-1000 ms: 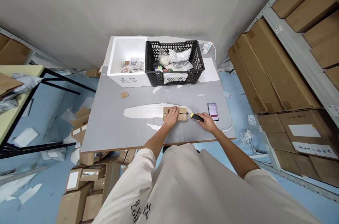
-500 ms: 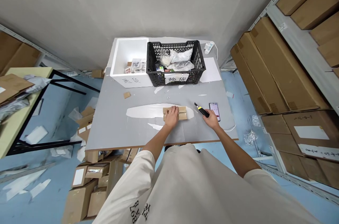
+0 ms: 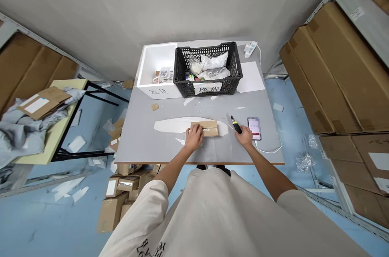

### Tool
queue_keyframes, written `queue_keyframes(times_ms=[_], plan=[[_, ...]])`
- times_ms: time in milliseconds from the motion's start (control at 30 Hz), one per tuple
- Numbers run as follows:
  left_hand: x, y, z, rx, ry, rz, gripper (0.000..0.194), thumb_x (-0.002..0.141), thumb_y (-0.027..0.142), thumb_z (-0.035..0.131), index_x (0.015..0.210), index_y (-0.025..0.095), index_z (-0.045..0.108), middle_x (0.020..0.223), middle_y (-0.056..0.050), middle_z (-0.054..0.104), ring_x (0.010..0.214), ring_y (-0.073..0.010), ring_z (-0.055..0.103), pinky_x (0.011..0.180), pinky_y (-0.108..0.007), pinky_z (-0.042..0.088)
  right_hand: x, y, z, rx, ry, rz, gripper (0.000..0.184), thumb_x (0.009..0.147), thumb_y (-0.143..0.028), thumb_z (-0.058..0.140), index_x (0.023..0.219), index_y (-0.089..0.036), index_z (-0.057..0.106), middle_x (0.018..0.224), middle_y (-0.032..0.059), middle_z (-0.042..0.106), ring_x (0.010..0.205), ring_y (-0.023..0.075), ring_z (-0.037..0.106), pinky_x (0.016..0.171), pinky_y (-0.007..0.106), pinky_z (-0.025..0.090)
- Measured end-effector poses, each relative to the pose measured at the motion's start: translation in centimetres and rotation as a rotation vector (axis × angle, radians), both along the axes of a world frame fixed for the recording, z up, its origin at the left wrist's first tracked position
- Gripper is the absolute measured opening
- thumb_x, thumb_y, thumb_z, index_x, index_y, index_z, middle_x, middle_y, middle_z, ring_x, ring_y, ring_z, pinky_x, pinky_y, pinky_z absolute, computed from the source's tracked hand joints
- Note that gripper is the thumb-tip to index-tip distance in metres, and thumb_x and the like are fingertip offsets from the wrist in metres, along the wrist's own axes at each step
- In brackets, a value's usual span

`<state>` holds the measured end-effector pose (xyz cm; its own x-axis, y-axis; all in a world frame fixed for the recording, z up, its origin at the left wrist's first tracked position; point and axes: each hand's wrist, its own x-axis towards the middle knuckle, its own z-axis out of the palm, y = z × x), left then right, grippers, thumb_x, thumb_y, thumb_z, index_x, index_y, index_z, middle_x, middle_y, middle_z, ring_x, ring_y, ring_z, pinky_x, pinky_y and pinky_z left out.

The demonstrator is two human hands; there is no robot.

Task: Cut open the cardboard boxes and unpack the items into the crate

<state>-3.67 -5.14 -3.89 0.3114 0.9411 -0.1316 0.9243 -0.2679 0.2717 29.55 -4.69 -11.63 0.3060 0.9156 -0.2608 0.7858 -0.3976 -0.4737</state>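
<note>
From my end of the head feed, on the grey desk [image 3: 142,139]: one small cardboard box [image 3: 210,127], one utility knife [image 3: 237,128], one smartphone [image 3: 254,123] with its screen lit, one scrap of cardboard [image 3: 154,107], one white power strip [image 3: 250,49]. Along the back, two containers side by side: one white foam box [image 3: 159,92], one black plastic crate [image 3: 182,88], at least two plastic bags in the latter. Small cardboard box lies near the desk's front edge, left of the knife, lengthwise across my view. Two hands count as mine. Left grip [image 3: 193,138]: forearm slanting in from below, fingers bent over the box's left end, clamped on it. Right grip [image 3: 244,136]: forearm angled inward, closed round the knife's black-and-yellow handle, just beside the smartphone; blade points forward and leftward, apart from the box.
</note>
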Motion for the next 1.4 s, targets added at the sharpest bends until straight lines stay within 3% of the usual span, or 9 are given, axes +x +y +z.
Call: queue_keyframes(times_ms=[200, 533, 667, 833, 1000, 1100, 1200, 1400], plan=[[-0.5, -0.6, -1.1, 0.007, -0.007, 0.041, 0.048, 0.099, 0.028, 0.043, 0.146, 0.027, 0.045, 0.152, -0.015, 0.045, 0.139, -0.031, 0.041, 0.111, -0.052, 0.031, -0.6, 0.7, -1.2, -0.129, -0.128, 0.006, 0.043, 0.086, -0.033, 0.062, 0.127, -0.02, 0.059, 0.124, 0.0132, 0.06, 0.117, 0.0315, 0.054, 0.097, 0.041, 0.04], [-0.4, -0.4, -1.9, -0.004, -0.04, 0.062, 0.047, 0.099, 0.028, 0.045, 0.146, 0.027, 0.046, 0.153, -0.014, 0.045, 0.138, -0.031, 0.042, 0.112, -0.053, 0.029, 0.0, 0.4, -3.2, -0.206, -0.251, 0.102, 0.041, 0.09, -0.037, 0.063, 0.125, -0.016, 0.056, 0.124, 0.017, 0.059, 0.121, 0.0338, 0.051, 0.099, 0.044, 0.035], [-0.9, -0.1, -2.0, -0.015, -0.073, 0.061, 0.046, 0.098, 0.028, 0.047, 0.144, 0.027, 0.048, 0.152, -0.014, 0.046, 0.137, -0.0314, 0.043, 0.111, -0.053, 0.03, -0.6, 0.5, -2.5, -0.125, -0.263, 0.127, 0.048, 0.091, -0.039, 0.062, 0.134, -0.019, 0.053, 0.129, 0.0166, 0.055, 0.123, 0.0347, 0.047, 0.101, 0.045, 0.034], [-1.9, -0.1, -1.9, 0.004, -0.155, 0.033, 0.053, 0.092, 0.032, 0.058, 0.144, 0.028, 0.048, 0.153, -0.015, 0.044, 0.139, -0.0345, 0.041, 0.112, -0.055, 0.03, -1.4, 1.1, -0.8, -0.043, -0.208, 0.145, 0.045, 0.092, -0.034, 0.058, 0.134, -0.019, 0.057, 0.13, 0.0167, 0.057, 0.12, 0.0343, 0.049, 0.1, 0.044, 0.037], [-3.7, -1.2, -3.4, 0.054, -0.279, 0.228, 0.077, 0.081, 0.029, 0.069, 0.151, 0.023, 0.037, 0.157, -0.019, 0.032, 0.143, -0.0404, 0.035, 0.111, -0.058, 0.035, -3.2, 0.3, -0.1, -0.005, 0.094, 0.289, 0.035, 0.09, -0.024, 0.055, 0.123, -0.019, 0.064, 0.123, 0.0132, 0.065, 0.113, 0.0287, 0.059, 0.099, 0.042, 0.044], [-4.7, -1.7, -5.1, -0.036, -0.47, 0.293, 0.083, 0.083, 0.025, 0.064, 0.157, 0.022, 0.026, 0.154, -0.02, 0.034, 0.131, -0.0344, 0.049, 0.104, -0.052, 0.046, -5.6, -0.3, 0.1, 0.028, 0.382, 0.385, 0.044, 0.085, -0.02, 0.058, 0.129, -0.023, 0.062, 0.128, 0.0092, 0.067, 0.109, 0.0241, 0.064, 0.099, 0.039, 0.049], [-5.0, -1.3, -6.1, -0.112, -0.62, 0.294, 0.074, 0.091, 0.027, 0.055, 0.158, 0.024, 0.025, 0.147, -0.016, 0.043, 0.121, -0.0269, 0.056, 0.102, -0.045, 0.05, -7.8, -0.3, 0.7, 0.052, 0.543, 0.408, 0.056, 0.081, -0.018, 0.06, 0.136, -0.027, 0.058, 0.13, 0.0067, 0.067, 0.112, 0.0238, 0.065, 0.099, 0.04, 0.051], [-3.7, 1.2, -5.6, -0.207, -0.642, 0.401, 0.062, 0.096, 0.045, 0.053, 0.153, 0.023, 0.041, 0.131, -0.013, 0.053, 0.103, -0.0228, 0.064, 0.1, -0.041, 0.05, -8.8, 0.7, 2.5, 0.166, 0.466, 0.247, 0.05, 0.081, -0.028, 0.061, 0.131, -0.022, 0.062, 0.121, 0.0096, 0.067, 0.096, 0.0216, 0.067, 0.094, 0.039, 0.055]])
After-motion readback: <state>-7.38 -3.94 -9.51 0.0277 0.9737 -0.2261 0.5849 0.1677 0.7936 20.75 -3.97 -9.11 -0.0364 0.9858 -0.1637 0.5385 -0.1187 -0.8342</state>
